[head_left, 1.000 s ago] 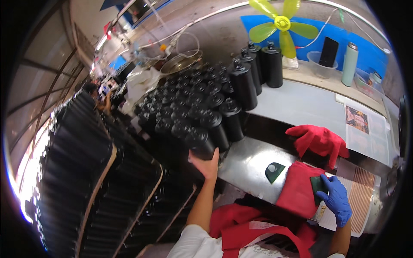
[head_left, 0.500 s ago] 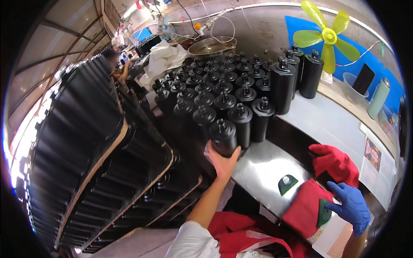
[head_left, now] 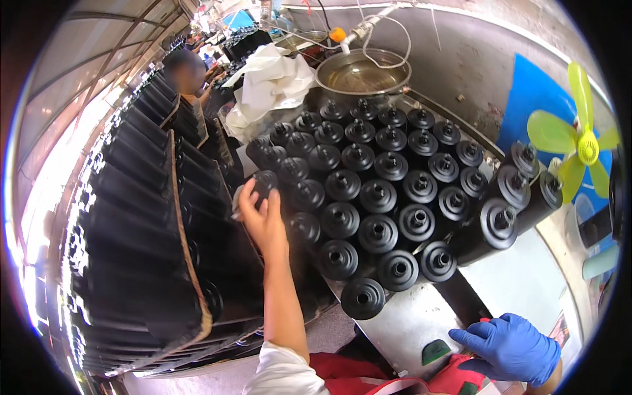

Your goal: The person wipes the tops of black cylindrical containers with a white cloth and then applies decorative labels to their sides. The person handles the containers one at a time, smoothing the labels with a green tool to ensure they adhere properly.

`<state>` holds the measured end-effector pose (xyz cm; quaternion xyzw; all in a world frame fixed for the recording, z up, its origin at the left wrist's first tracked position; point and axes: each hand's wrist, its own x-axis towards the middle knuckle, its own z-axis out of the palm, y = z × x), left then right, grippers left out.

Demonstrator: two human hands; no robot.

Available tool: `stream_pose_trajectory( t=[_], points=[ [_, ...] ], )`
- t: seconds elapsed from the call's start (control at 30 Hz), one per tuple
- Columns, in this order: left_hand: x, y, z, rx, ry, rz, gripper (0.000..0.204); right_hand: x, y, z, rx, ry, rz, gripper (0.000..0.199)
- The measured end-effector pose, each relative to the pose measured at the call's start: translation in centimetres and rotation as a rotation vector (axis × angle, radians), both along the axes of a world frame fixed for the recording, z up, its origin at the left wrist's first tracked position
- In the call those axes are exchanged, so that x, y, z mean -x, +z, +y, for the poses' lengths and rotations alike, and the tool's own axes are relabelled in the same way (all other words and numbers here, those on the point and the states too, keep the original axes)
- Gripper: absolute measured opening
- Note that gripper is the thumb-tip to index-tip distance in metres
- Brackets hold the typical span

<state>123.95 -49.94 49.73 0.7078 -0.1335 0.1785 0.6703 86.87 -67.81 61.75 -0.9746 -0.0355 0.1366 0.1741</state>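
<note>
While front bottle (head_left: 363, 298) stands released, left hand (head_left: 264, 228) at farther bottle (head_left: 266, 180).

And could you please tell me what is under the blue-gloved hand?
Red cloth shows along the left edge of the right hand; what lies directly beneath is covered, and whether they touch cannot be told.

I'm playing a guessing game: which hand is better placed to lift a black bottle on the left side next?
Probably the left hand: it is right at a black bottle on the group's left edge. The blue-gloved right hand is off at the lower right, by the red cloth.
</note>
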Motion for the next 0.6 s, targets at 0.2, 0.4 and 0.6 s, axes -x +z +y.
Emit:
stream_pose_trajectory(
  t=[0.2, 0.4, 0.6],
  points=[
    [-11.7, -0.9, -2.4, -0.412, 0.297, 0.262, 0.058, -5.4, 8.8, -1.1, 0.068, 0.008, 0.078, 0.049],
    [-12.5, 2.2, -6.4, -0.868, 0.082, 0.407, 0.056, -13.7, 15.2, -2.2, 0.096, 0.102, 0.131, 0.047],
    [-16.4, 3.3, -4.9, -0.848, 0.274, 0.544, 0.048, -28.4, 11.3, -4.2, -0.012, 0.156, -0.146, 0.025]
  ],
)
